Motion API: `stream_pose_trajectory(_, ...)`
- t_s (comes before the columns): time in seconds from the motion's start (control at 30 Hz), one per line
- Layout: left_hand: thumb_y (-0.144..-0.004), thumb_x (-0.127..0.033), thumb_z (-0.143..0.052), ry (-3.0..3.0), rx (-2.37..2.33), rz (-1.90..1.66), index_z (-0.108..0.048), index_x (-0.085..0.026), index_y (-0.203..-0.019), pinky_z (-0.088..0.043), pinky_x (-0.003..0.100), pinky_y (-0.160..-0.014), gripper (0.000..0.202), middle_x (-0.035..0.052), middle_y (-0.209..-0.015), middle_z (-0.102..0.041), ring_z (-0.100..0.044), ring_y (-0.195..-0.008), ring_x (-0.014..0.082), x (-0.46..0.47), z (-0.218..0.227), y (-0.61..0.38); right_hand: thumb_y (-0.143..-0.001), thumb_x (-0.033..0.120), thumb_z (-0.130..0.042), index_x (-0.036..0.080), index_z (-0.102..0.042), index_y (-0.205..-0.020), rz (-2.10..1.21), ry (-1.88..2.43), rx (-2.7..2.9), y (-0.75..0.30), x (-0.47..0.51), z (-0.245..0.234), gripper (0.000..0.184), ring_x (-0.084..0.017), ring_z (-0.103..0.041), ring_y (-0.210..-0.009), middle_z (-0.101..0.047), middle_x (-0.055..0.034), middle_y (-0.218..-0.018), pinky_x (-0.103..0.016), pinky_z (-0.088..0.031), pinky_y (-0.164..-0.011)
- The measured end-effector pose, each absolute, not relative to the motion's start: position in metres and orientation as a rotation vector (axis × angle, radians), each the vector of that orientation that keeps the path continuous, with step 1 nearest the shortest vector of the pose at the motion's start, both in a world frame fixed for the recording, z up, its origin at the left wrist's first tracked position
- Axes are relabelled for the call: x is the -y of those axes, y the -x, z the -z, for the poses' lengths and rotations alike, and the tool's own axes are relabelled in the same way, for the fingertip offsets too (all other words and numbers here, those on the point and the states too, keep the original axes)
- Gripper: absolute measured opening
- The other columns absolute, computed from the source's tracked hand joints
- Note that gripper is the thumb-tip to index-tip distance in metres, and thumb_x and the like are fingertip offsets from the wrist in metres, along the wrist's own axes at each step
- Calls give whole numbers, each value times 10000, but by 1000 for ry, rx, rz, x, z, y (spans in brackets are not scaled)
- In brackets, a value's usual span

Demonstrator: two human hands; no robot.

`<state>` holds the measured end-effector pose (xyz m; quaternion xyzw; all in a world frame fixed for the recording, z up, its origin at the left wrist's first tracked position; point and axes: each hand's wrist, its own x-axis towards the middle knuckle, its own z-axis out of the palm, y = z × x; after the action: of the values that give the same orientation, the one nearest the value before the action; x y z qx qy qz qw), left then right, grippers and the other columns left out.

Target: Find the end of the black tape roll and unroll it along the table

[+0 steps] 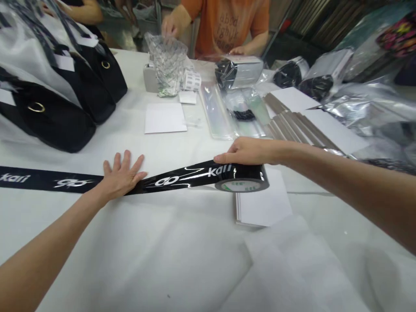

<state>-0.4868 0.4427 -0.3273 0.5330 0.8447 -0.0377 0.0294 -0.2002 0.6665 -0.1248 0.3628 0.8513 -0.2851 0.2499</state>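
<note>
A black roll of tape [243, 177] with white lettering rests above a stack of white cards [264, 207]. My right hand [245, 151] lies over the roll's top, fingers curled around it. A long black strip of tape [48, 180] runs from the roll leftward across the white table [182, 147]. My left hand [121, 175] is open, fingers spread, pressing flat on the strip near its middle.
Black handbags [55, 119] stand at the left. A white card [165, 118], clear plastic sleeves [221, 115], a bag of small packets [167, 65] and grey strips [292, 125] lie beyond. A person in an orange shirt [227, 26] works opposite. White foam sheets [162, 260] cover the near table.
</note>
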Motion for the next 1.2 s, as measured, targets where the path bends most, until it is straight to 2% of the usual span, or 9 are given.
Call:
stream_pose_trajectory(0.13, -884, -513, -389, -1653, -2668, -259, -424, -283, -1339, -255, 660, -995, 511, 127, -1410, -383, -289, -1308, 413, -441, 302, 456, -647, 766, -519, 118, -675, -821, 719, -935, -2354, 204, -662, 117, 689, -175, -566, -645, -644, -69, -727, -260, -403, -578)
stream_pose_trajectory(0.2, -907, -432, -379, -1632, -2722, -687, -599, -236, -1132, -367, 531, -981, 371, 91, -1130, -600, -493, -1143, 301, -436, 282, 417, -663, 752, -510, 114, -670, -827, 681, -916, -2367, 203, -663, 117, 678, -171, -565, -645, -645, -71, -731, -255, -396, -569)
stream_pose_trajectory(0.3, -895, -353, -446, -1896, -2246, -1031, -643, -211, -809, -498, 324, -787, 258, 28, -722, -626, -590, -765, 175, -440, 262, 330, -698, 727, -483, 105, -668, -837, 604, -914, -2400, 196, -665, 120, 664, -167, -556, -633, -637, -67, -706, -254, -382, -554)
stream_pose_trajectory(0.43, -912, -308, -400, -1885, -1766, -938, -389, -131, -1340, -425, 365, -1016, 464, 141, -1318, -510, -464, -1227, 222, -478, 271, 215, -729, 688, -471, 100, -677, -835, 606, -874, -2429, 189, -664, 119, 632, -175, -562, -648, -643, -72, -705, -258, -385, -562)
stream_pose_trajectory(0.6, -856, -191, -412, -1577, -1836, -855, -204, 2, -1403, -283, 508, -1108, 616, 270, -1494, -132, -113, -1397, 341, -519, 293, 126, -771, 641, -446, 103, -689, -794, 607, -836, -2430, 188, -660, 111, 591, -184, -576, -656, -658, -84, -712, -266, -392, -582)
stream_pose_trajectory(0.77, -869, -223, -395, -1878, -1556, -873, -378, -75, -1336, -434, 387, -1022, 489, 180, -1414, -390, -331, -1334, 260, -532, 285, 98, -744, 683, -441, 111, -685, -744, 632, -808, -2466, 184, -663, 118, 622, -198, -572, -640, -640, -87, -677, -276, -378, -552)
stream_pose_trajectory(0.87, -834, -177, -417, -1982, -1756, -816, -533, -146, -1189, -468, 446, -952, 375, 144, -1255, -556, -527, -1138, 255, -522, 284, 143, -730, 709, -432, 132, -661, -666, 680, -857, -2491, 182, -667, 125, 624, -189, -558, -618, -627, -75, -654, -271, -369, -534)
stream_pose_trajectory(1.0, -801, -72, -394, -1934, -2364, -686, -499, -94, -1232, -390, 488, -1025, 444, 183, -1287, -520, -395, -1270, 299, -472, 294, 244, -721, 725, -425, 153, -606, -561, 746, -897, -2511, 181, -671, 128, 621, -171, -540, -586, -613, -58, -626, -262, -365, -528)
stream_pose_trajectory(1.2, -898, -347, -422, -1747, -2825, -476, -496, -115, -1240, -331, 574, -1008, 419, 197, -1190, -554, -415, -1220, 357, -430, 301, 332, -731, 716, -422, 154, -591, -531, 768, -898, -2453, 178, -669, 128, 621, -171, -538, -584, -597, -56, -612, -265, -364, -529)
